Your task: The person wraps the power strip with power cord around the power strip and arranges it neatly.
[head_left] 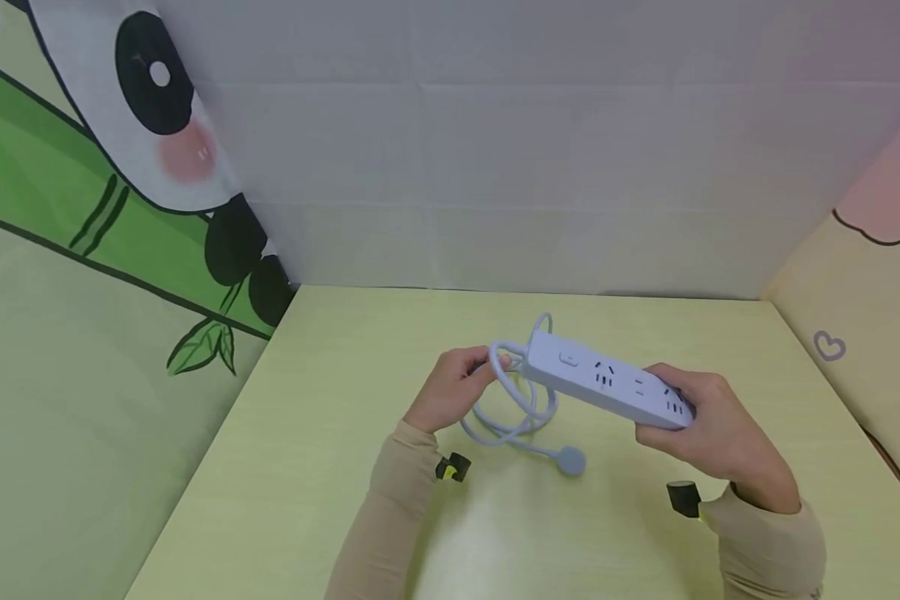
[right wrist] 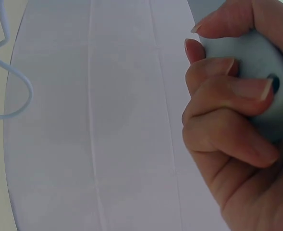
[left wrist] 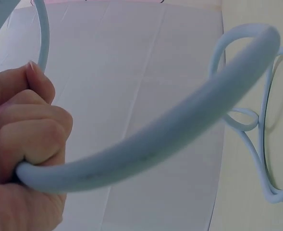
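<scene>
A white power strip (head_left: pixel 607 377) is held up above the table, tilted down toward the right. My right hand (head_left: pixel 708 417) grips its right end, with the fingers wrapped round the body in the right wrist view (right wrist: pixel 227 110). Close to the strip's other end, my left hand (head_left: pixel 461 387) holds the white cord (head_left: pixel 521 400); in the left wrist view the fingers (left wrist: pixel 30 125) curl round it. Loose loops of the cord hang between the hands and down to the table. The round plug (head_left: pixel 570 460) lies at the cord's end, below the strip.
The pale yellow table (head_left: pixel 330 500) spreads under both hands. A light grey wall sheet (head_left: pixel 495 167) stands behind its far edge. Printed panels flank it, a green one (head_left: pixel 82 375) at left and a cream one (head_left: pixel 862 333) at right.
</scene>
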Motion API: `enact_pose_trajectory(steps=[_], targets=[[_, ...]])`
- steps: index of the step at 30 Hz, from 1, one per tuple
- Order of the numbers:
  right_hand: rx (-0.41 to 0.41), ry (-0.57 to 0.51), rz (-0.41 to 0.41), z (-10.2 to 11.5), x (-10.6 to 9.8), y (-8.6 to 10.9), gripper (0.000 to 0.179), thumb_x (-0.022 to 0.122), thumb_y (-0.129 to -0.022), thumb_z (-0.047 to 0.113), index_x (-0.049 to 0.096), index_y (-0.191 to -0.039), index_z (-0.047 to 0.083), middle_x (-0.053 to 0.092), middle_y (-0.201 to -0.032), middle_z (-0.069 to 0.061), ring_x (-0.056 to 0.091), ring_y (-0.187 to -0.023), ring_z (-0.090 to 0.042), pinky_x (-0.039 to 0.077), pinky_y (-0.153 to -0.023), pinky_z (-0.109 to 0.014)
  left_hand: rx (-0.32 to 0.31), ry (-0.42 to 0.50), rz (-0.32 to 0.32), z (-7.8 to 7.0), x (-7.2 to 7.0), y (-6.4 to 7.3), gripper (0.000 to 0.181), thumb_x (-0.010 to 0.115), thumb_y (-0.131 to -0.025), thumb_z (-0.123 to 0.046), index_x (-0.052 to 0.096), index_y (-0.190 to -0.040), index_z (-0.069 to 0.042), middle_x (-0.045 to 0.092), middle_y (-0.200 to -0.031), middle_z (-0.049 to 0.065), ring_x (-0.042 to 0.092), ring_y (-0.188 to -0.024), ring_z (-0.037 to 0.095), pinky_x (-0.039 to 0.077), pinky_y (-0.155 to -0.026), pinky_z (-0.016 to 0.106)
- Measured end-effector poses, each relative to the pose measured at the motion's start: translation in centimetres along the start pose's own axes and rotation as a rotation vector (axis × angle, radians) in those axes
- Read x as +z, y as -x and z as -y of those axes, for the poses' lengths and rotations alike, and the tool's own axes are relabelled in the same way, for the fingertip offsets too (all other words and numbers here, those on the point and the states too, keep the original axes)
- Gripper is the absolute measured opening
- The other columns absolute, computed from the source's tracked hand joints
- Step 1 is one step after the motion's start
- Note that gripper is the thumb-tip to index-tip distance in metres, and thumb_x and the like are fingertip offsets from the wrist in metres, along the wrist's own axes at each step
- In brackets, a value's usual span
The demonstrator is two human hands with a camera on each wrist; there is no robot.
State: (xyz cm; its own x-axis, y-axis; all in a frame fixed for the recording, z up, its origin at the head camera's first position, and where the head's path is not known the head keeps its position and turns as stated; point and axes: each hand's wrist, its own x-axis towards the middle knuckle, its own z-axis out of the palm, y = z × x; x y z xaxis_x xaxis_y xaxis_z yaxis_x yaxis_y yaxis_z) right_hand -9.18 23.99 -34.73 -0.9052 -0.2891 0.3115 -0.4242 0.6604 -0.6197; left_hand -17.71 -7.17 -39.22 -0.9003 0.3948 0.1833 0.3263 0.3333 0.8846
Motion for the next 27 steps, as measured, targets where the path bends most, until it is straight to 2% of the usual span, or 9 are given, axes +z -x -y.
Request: enact_pose_trajectory(steps=[1, 3, 5, 7, 8, 10, 16, 27], targets=[[0.001, 0.001, 0.009, 0.1, 0.0, 0.0, 0.045, 0.081, -0.069, -0.003, 0.07, -0.109, 0.016, 0.07, -0.096, -0.001, 0.056, -0.075, -0.004, 0.044, -0.065, -0.022, 0.009, 0.002, -0.006, 0.0, 0.0, 0.0, 0.026, 0.059, -0.103, -0.031, 0.07, -0.088, -0.013, 0.042, -0.067, -0.002, 0.039, -0.065, 0.013, 0.033, -0.063, 0.026], [0.01, 0.004, 0.025, 0.3, 0.0, 0.0, 0.045, 0.08, -0.07, -0.002, 0.07, -0.108, 0.018, 0.07, -0.095, -0.001, 0.057, -0.075, -0.005, 0.044, -0.065, -0.022, 0.027, 0.01, -0.015, -0.1, -0.2, 0.1, 0.024, 0.059, -0.103, -0.026, 0.07, -0.089, -0.011, 0.046, -0.068, 0.0, 0.037, -0.063, 0.012, 0.031, -0.06, 0.024], [0.013, 0.003, 0.043, 0.5, 0.1, -0.1, 0.044, 0.079, -0.07, -0.002, 0.07, -0.108, 0.018, 0.071, -0.095, -0.001, 0.057, -0.075, -0.006, 0.044, -0.066, -0.022, 0.042, 0.021, -0.026, -0.2, -0.3, 0.1, 0.021, 0.059, -0.103, -0.021, 0.07, -0.09, -0.008, 0.06, -0.076, 0.002, 0.045, -0.066, 0.011, 0.036, -0.061, 0.023], [0.012, 0.017, 0.055, 0.6, 0.1, -0.2, 0.044, 0.079, -0.07, -0.002, 0.07, -0.108, 0.019, 0.071, -0.095, 0.0, 0.057, -0.076, -0.006, 0.045, -0.067, -0.022, 0.043, 0.031, -0.043, -0.4, -0.5, 0.1, 0.018, 0.059, -0.101, -0.015, 0.072, -0.092, -0.006, 0.073, -0.092, 0.007, 0.057, -0.076, 0.012, 0.043, -0.067, 0.023], [0.007, 0.023, 0.061, 0.7, 0.2, -0.2, 0.044, 0.079, -0.07, -0.002, 0.07, -0.108, 0.019, 0.071, -0.095, 0.0, 0.057, -0.076, -0.006, 0.045, -0.067, -0.022, 0.045, 0.036, -0.053, -0.5, -0.5, 0.1, 0.016, 0.06, -0.1, -0.013, 0.073, -0.094, -0.006, 0.075, -0.1, 0.009, 0.06, -0.081, 0.014, 0.045, -0.07, 0.024], [-0.013, 0.026, 0.071, 0.7, 0.3, -0.3, 0.044, 0.079, -0.07, -0.001, 0.07, -0.108, 0.018, 0.071, -0.095, 0.0, 0.057, -0.076, -0.005, 0.045, -0.067, -0.022, 0.043, 0.042, -0.075, -0.7, -0.7, 0.2, 0.017, 0.061, -0.1, -0.015, 0.074, -0.095, -0.006, 0.076, -0.106, 0.009, 0.062, -0.086, 0.018, 0.047, -0.072, 0.025], [-0.014, 0.028, 0.111, 0.9, 0.5, -0.5, 0.042, 0.079, -0.07, 0.0, 0.069, -0.107, 0.018, 0.071, -0.096, 0.001, 0.057, -0.076, -0.004, 0.045, -0.067, -0.022, 0.017, 0.043, -0.106, -1.1, -1.1, 0.4, 0.025, 0.06, -0.103, -0.029, 0.07, -0.088, -0.011, 0.064, -0.081, 0.0, 0.055, -0.072, 0.015, 0.045, -0.066, 0.024], [0.035, 0.085, 0.194, 1.3, 0.7, -1.1, 0.038, 0.08, -0.072, 0.004, 0.069, -0.106, 0.018, 0.072, -0.099, 0.001, 0.059, -0.08, -0.006, 0.046, -0.07, -0.024, 0.003, 0.021, -0.103, -1.3, -2.2, 0.9, 0.027, 0.059, -0.103, -0.032, 0.068, -0.084, -0.014, 0.061, -0.078, 0.002, 0.05, -0.071, 0.016, 0.041, -0.066, 0.027]])
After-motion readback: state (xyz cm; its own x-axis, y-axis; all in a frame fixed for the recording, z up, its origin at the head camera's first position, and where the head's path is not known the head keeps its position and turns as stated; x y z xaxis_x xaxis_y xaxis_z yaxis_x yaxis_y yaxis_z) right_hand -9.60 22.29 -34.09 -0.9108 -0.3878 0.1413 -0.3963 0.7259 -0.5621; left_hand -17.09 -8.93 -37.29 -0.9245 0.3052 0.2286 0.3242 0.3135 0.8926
